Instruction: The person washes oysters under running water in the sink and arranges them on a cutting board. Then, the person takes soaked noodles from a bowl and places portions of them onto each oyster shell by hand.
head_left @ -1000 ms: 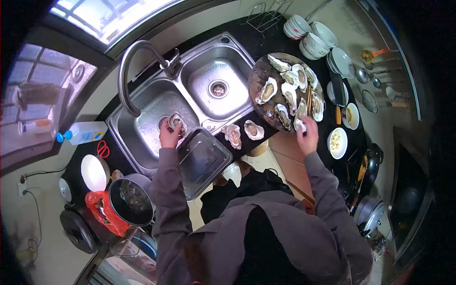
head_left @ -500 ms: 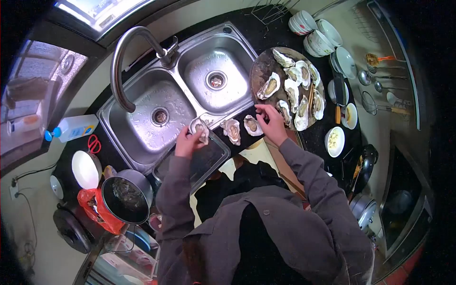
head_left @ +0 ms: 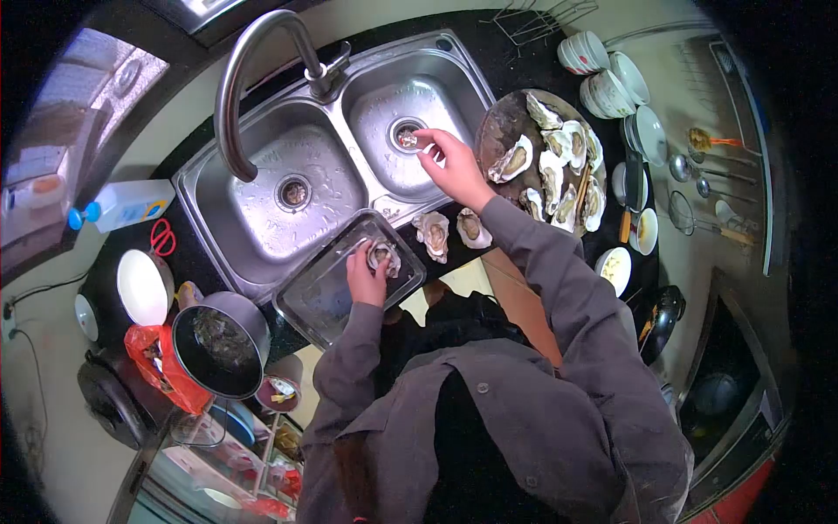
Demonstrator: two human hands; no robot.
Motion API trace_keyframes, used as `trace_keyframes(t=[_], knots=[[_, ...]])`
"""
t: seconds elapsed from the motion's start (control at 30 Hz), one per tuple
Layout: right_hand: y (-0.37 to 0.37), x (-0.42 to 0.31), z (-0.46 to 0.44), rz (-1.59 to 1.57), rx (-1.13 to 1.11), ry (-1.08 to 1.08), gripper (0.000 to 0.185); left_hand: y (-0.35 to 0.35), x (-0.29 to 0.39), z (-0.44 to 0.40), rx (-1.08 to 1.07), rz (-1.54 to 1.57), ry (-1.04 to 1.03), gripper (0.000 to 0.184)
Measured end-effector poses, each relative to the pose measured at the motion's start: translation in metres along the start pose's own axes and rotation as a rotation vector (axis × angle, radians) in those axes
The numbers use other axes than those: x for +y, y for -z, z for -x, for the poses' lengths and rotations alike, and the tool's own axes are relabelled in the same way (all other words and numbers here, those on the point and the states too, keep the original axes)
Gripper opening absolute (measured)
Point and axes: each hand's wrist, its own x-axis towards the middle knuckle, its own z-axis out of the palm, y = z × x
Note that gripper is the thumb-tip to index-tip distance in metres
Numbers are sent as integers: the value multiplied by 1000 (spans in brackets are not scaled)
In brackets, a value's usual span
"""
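Note:
My left hand (head_left: 366, 276) holds an opened oyster (head_left: 384, 258) over the clear rectangular tray (head_left: 319, 301) at the sink's front edge. Over the right sink basin (head_left: 371, 96), my right hand (head_left: 452, 168) reaches in near the drain, thumb and forefinger apart. Two opened oysters, one (head_left: 432, 237) beside the tray and another (head_left: 473, 229) to its right, lie on the black counter. Several more oysters and a pair of chopsticks (head_left: 582, 192) rest on the round dark board (head_left: 499, 131) at the right.
A curved faucet (head_left: 229, 105) arches over the left basin (head_left: 253, 205). Stacked bowls (head_left: 607, 94), a knife (head_left: 633, 179) and a bowl of chopped pieces (head_left: 615, 269) stand at the right. At the left are a pot (head_left: 249, 327), white bowl (head_left: 142, 284), red scissors (head_left: 162, 237) and bottle (head_left: 131, 205).
My left hand has brought its oyster from the left basin to the tray. My right hand has left the oyster board and moved leftward over the right basin.

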Motion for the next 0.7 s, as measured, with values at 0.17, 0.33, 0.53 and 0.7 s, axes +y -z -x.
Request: trace_keyframes(t=[0.17,0.33,0.53,0.7], knots=[[20,-12,22,-41,-34,-95,32,6,17,-1,-193,305,389,46],[63,-7,71,7,-117,-182,31,-3,-1,-3,-158,214,130,52],[84,16,140,-63,-73,-372,26,1,-4,-2,-147,-29,-61,59],[121,-12,162,-56,-10,-481,22,26,-25,-37,-190,-103,-53,51]])
